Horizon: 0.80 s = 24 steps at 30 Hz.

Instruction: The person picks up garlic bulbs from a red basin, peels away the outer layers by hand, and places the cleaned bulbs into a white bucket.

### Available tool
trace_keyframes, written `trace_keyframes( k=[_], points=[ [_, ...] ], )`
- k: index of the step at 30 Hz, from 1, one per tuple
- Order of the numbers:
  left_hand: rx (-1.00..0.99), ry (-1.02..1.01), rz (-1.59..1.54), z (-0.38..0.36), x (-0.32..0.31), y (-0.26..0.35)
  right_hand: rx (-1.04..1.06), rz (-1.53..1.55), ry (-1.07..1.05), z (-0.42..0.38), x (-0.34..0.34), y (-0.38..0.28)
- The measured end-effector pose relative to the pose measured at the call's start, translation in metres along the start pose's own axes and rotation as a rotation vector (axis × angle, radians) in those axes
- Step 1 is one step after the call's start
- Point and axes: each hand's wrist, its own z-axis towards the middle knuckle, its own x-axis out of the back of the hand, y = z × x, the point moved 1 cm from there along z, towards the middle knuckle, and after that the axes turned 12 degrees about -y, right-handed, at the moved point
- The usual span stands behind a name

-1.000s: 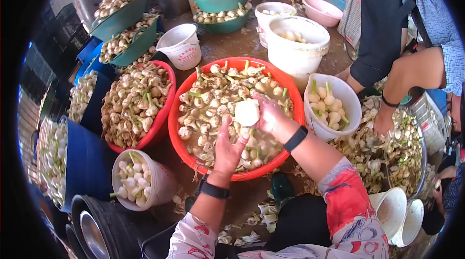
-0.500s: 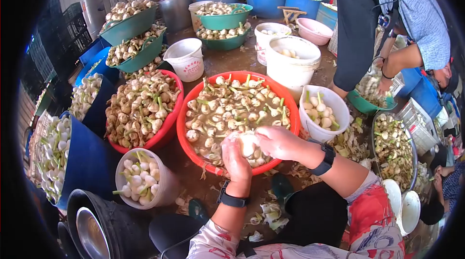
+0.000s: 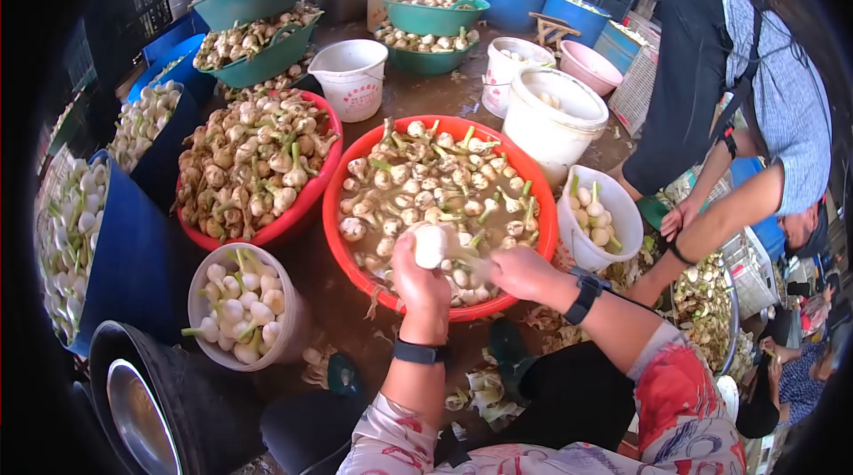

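My left hand (image 3: 420, 290) grips a white garlic bulb (image 3: 430, 247), held above the near side of a red-orange basin (image 3: 330, 228). To its right, my right hand (image 3: 526, 274) is closed in a pinch. A pale strip (image 3: 473, 260), smeared by motion, runs from the bulb to those fingers; I cannot tell if it is skin or stem. Muddy water fills the basin, with many soil-stained garlic bulbs (image 3: 435, 175) in it. Just right of the basin stands a white bucket (image 3: 627, 208) holding several clean bulbs.
At left are a red tub (image 3: 332, 144) heaped with unpeeled garlic and a white bucket (image 3: 298, 322) of clean bulbs. White buckets (image 3: 569, 102) stand beyond the basin. A co-worker (image 3: 764, 93) bends over at right. Peelings (image 3: 487, 393) litter the floor.
My hands have moved apart, the left keeping the bulb and turning it upward, the right drawing away to the right. The co-worker's hands have lifted from a green basin. The view has shifted.
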Motion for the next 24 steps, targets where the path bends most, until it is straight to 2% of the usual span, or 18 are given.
trace_keyframes(
  k=[1, 2, 3, 5, 7, 8, 9, 10, 11, 13, 15, 17, 19, 20, 21, 23, 24],
  points=[
    [0.083, -0.002, 0.009, 0.014, 0.010, 0.000, -0.014, -0.172, -0.098, 0.010, -0.017, 0.023],
    [0.147, -0.031, -0.110, 0.019, 0.016, 0.003, -0.034, -0.347, -0.192, 0.015, -0.037, 0.044],
    [0.216, -0.059, -0.229, 0.022, 0.022, 0.004, -0.163, -0.415, -0.386, 0.020, -0.048, 0.056],
    [0.179, -0.107, -0.172, 0.030, 0.031, 0.011, -0.074, -0.264, -0.088, 0.018, -0.033, 0.038],
    [0.254, -0.191, -0.235, 0.032, 0.032, 0.012, -0.105, 0.183, 0.041, 0.021, 0.006, 0.008],
    [0.221, -0.344, -0.181, 0.037, 0.045, 0.002, -0.111, 0.189, 0.045, 0.014, 0.011, -0.008],
    [0.227, -0.350, -0.180, 0.034, 0.040, -0.002, 0.094, 0.212, 0.029, 0.009, 0.015, -0.024],
    [0.344, -0.413, -0.252, 0.028, 0.031, -0.006, 0.301, 0.231, 0.015, 0.004, 0.018, -0.032],
    [0.462, -0.473, -0.322, 0.022, 0.024, -0.008, 0.383, 0.065, 0.086, 0.006, 0.011, -0.028],
    [0.442, -0.506, -0.287, 0.011, 0.015, 0.002, 0.411, 0.072, 0.216, 0.000, 0.009, -0.026],
    [0.144, -0.674, 0.667, 0.002, 0.010, 0.017, 0.358, -0.037, 0.172, -0.008, 0.012, -0.023],
    [0.222, -0.742, 0.735, -0.004, 0.006, 0.021, 0.296, -0.142, 0.123, -0.017, 0.013, -0.015],
    [0.200, -0.797, 0.916, -0.013, 0.002, 0.023, 0.296, 0.509, -0.263, -0.021, 0.007, -0.004],
    [0.209, -0.831, 0.950, -0.016, -0.001, 0.023, 0.364, 0.707, -0.281, -0.028, 0.010, -0.001],
    [0.207, -0.836, 0.949, -0.021, -0.006, 0.024, 0.363, 0.705, -0.277, -0.030, 0.009, 0.002],
    [0.234, -0.877, 0.772, -0.029, -0.015, 0.020, 0.280, 1.141, -0.329, -0.033, 0.008, 0.006],
    [0.229, -0.881, 0.770, -0.031, -0.017, 0.018, 0.269, 1.154, -0.260, -0.036, 0.006, 0.004]
  ],
)
